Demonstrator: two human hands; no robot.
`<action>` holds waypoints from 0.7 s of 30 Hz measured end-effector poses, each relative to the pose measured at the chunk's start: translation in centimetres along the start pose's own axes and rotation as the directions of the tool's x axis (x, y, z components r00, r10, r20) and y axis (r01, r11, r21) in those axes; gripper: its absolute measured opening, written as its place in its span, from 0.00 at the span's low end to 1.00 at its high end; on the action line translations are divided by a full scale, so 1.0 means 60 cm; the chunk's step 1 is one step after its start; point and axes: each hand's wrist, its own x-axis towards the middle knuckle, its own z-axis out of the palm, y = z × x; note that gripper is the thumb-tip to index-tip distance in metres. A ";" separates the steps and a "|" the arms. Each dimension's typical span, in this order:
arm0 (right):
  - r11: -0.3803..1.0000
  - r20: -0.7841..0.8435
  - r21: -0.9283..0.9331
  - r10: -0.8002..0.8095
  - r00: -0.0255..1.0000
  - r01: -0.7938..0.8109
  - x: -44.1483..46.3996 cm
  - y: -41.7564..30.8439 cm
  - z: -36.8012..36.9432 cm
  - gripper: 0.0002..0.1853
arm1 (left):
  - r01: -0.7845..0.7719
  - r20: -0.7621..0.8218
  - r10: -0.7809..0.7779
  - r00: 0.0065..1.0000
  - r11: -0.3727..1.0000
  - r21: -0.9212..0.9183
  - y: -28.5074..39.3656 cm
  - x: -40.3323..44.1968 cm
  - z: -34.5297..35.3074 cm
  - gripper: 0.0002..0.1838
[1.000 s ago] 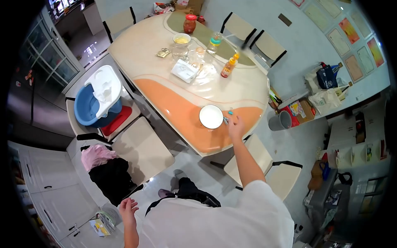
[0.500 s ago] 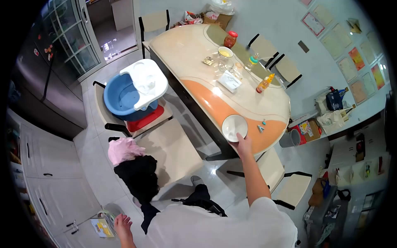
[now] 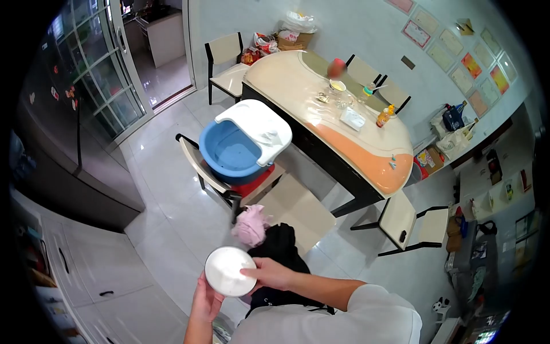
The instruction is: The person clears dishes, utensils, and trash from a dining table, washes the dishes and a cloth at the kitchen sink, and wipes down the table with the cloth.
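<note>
On the feed, my left hand [image 3: 207, 301] is cupping the lower-left side of the white bowl [image 3: 226, 274], fingers half curled, tips partly hidden. My right hand [image 3: 272, 275] is pinching the opposite rim, thumb inside, probably for a level two-sided hold. Cabinets [image 3: 109, 258] are bordering the left, tiled floor [image 3: 183, 229] is running alongside, and the dining table [image 3: 372, 166] is standing well apart, rightward.

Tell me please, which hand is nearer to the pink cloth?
Right. The right hand is below the pink cloth in the picture; the left hand is farther down and left.
</note>
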 end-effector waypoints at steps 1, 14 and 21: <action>1.000 0.001 0.014 -0.008 1.000 0.008 0.022 -0.006 0.025 0.24 | 0.008 0.002 -0.008 1.000 1.000 0.014 0.025 0.013 -0.019 0.38; 0.290 -0.294 -0.955 -0.955 0.048 -0.067 0.557 -0.340 -0.228 0.17 | -0.109 -0.327 0.090 0.941 0.993 -0.041 0.465 0.254 -0.256 0.39; 0.681 -0.756 -0.522 -0.648 -0.091 -0.514 0.642 -0.524 -0.389 0.30 | -0.127 -0.558 0.117 0.822 0.992 0.021 0.709 0.366 -0.309 0.36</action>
